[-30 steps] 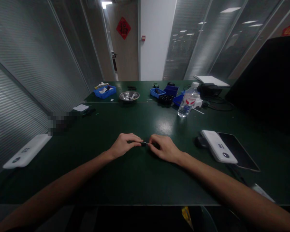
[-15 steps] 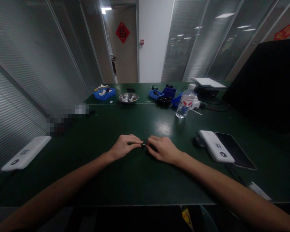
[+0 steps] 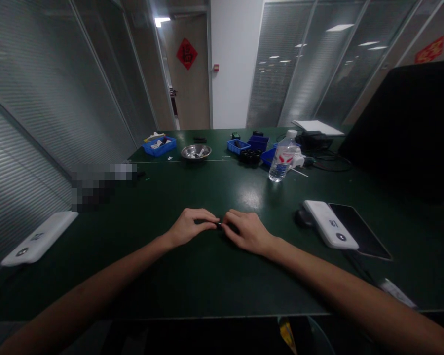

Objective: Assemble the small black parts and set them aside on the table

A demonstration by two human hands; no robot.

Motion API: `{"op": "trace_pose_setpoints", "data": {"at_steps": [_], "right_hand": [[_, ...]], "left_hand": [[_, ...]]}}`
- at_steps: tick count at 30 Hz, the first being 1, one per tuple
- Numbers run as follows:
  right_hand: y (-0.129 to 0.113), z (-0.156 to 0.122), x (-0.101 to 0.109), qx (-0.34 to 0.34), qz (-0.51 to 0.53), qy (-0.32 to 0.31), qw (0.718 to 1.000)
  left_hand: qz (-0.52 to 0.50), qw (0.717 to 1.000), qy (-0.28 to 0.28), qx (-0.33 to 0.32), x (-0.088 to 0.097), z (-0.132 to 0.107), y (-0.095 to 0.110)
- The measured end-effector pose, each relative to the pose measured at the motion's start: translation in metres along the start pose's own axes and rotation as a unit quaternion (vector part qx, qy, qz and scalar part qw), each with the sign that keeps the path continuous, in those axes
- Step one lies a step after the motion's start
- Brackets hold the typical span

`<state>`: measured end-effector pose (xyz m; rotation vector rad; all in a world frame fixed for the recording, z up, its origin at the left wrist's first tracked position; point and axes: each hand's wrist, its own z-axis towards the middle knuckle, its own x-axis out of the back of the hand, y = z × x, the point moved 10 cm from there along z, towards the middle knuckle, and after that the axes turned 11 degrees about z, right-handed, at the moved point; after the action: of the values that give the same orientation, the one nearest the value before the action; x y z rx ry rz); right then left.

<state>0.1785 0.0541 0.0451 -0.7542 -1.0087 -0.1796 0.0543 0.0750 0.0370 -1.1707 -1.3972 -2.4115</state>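
Note:
Both my hands rest on the dark green table (image 3: 207, 276), close to its middle. My left hand (image 3: 190, 227) is closed in a pinch on a small dark part (image 3: 219, 225). My right hand (image 3: 244, 230) meets it fingertip to fingertip and pinches the same small part from the other side. The part is tiny and mostly hidden by my fingers, so I cannot make out what it is.
A white device (image 3: 330, 230) lies beside a dark tablet (image 3: 358, 236) at right, another white device (image 3: 37, 238) at left. Farther back stand a water bottle (image 3: 281, 157), a metal bowl (image 3: 196, 151), blue bins (image 3: 160, 145) and a black monitor (image 3: 410, 128).
My hands have drawn slightly closer together, so the gap between the fingertips is gone. The view has shifted a little; nothing else on the table moved.

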Motion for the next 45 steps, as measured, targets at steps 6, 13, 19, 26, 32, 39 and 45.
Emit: {"op": "trace_pose_setpoints", "data": {"at_steps": [6,13,19,26,32,39,45], "right_hand": [[0.007,0.003,0.001,-0.009,-0.031,-0.022,0.999],[0.015,0.005,-0.001,-0.024,-0.096,-0.047,0.994],[0.017,0.005,0.001,-0.025,-0.134,-0.075,0.988],[0.068,-0.001,0.027,-0.172,-0.166,-0.006,0.971],[0.074,-0.003,0.027,-0.197,-0.149,-0.001,0.969],[0.068,-0.002,0.024,-0.193,-0.147,-0.004,0.970],[0.067,-0.002,0.025,-0.177,-0.135,0.008,0.975]], "left_hand": [[0.047,0.998,-0.048,0.004,-0.006,0.001,-0.001],[0.160,0.984,-0.069,-0.030,-0.013,-0.001,0.004],[0.170,0.983,-0.067,-0.030,-0.011,-0.001,0.000],[0.112,0.980,-0.138,-0.086,-0.006,-0.008,0.011],[0.137,0.981,-0.110,-0.082,-0.004,-0.009,0.018],[0.237,0.966,-0.040,-0.098,-0.008,-0.005,0.025],[0.203,0.975,-0.030,-0.084,-0.004,-0.005,0.022]]}}
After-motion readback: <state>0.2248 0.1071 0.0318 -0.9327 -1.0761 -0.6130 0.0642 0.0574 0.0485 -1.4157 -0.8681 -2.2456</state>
